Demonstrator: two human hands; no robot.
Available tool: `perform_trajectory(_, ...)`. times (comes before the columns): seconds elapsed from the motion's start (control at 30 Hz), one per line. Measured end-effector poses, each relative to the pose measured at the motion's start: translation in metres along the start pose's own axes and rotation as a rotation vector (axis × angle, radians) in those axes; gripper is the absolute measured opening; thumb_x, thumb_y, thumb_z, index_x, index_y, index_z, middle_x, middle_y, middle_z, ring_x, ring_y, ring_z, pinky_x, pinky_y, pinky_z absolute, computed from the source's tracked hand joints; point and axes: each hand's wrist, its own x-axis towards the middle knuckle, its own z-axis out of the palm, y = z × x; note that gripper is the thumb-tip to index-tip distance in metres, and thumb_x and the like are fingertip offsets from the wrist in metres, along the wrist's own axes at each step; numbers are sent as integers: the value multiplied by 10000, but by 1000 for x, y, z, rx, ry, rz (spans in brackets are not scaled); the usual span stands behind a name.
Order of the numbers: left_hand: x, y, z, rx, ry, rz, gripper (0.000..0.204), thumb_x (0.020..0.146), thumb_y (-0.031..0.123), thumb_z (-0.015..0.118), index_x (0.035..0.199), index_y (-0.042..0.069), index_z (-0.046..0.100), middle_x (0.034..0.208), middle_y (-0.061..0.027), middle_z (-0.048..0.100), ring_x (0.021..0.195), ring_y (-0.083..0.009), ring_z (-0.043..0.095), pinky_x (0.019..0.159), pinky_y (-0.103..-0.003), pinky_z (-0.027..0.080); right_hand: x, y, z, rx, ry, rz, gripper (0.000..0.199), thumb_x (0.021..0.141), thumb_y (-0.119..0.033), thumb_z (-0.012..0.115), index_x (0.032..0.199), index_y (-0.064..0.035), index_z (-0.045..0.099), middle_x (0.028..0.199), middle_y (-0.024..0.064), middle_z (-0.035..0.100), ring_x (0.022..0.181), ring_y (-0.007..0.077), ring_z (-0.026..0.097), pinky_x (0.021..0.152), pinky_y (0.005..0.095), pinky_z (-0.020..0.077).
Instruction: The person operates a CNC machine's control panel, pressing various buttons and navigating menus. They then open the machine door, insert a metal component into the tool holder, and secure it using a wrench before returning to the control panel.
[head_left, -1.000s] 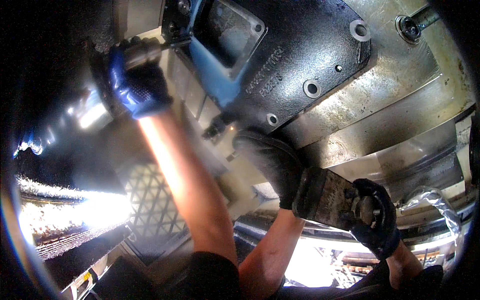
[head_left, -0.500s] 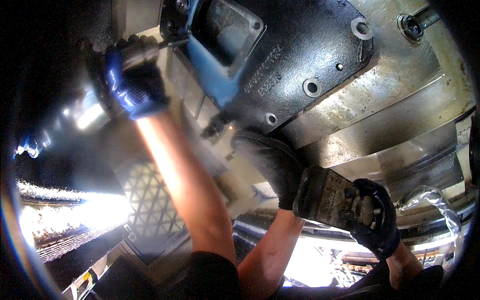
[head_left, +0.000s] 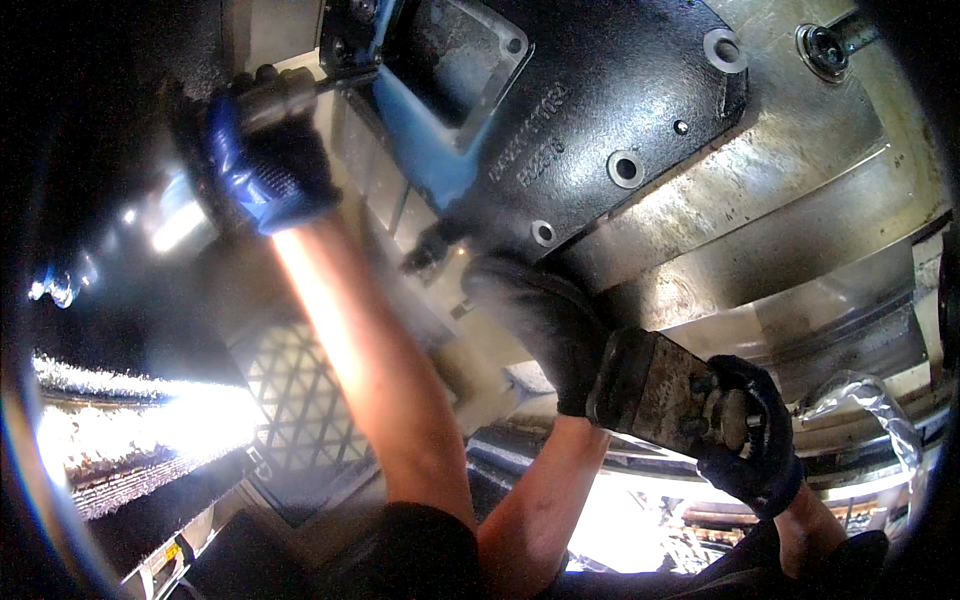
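My left hand (head_left: 275, 165), in a blue glove with a black coating, reaches up at the upper left. Its fingers are closed round a short, dark metal cylinder (head_left: 283, 100). My right hand (head_left: 540, 315), in a black glove, points up and left under the black metal plate (head_left: 600, 90). Its fingertips are dark and blurred, close to a dark fitting (head_left: 432, 250), and I cannot make out their grip. Another gloved hand (head_left: 765, 440), seemingly a co-worker's, comes in from the right. It grips the knob end of a grimy rectangular block (head_left: 655, 385), which overlaps my right wrist.
The black plate has a square opening (head_left: 450, 70) and several ringed holes. A scuffed metal housing (head_left: 800, 140) curves along the right, with a bolt (head_left: 823, 52) at its top. Below lies a triangular-patterned panel (head_left: 305, 400). A clear plastic-like strip (head_left: 865, 400) hangs at the right.
The view has shifted very slightly. My left hand still grips the cylinder, and the other two hands keep nearly the same places.
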Motion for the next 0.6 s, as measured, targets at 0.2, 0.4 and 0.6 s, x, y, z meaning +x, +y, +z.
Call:
perform_trajectory(0.2, -2, -22, -6, -68, 48, -13, 302, 923, 289, 631, 1116, 60, 672, 1133, -136, 680, 1066, -300, 629, 996, -453, 488, -16, -6, -14, 61, -52, 143, 996, 630, -350, 933, 1409, 17, 431, 1341, 188, 547, 1217, 289, 562, 1017, 406, 479)
perform_trajectory(0.4, -1, -35, -24, 2068, -448, 273, 384, 1021, 307, 409, 1339, 148, 553, 1403, -96, 547, 1325, -248, 465, 1113, -422, 351, -49, 5, -26, 70, -20, -136, 927, 717, -307, 901, 1433, -1, 398, 1361, 204, 523, 1248, 316, 544, 1004, 428, 488)
perform_trajectory(0.6, -56, -13, 22, 3725, -2063, 1019, 534, 1055, 349, 296, 1561, 176, 286, 1635, -53, 246, 1507, -214, 205, 1231, -427, 126, -132, 4, -53, 158, 79, -109, 905, 773, -315, 858, 1465, -4, 366, 1363, 209, 554, 1198, 325, 597, 998, 424, 526)
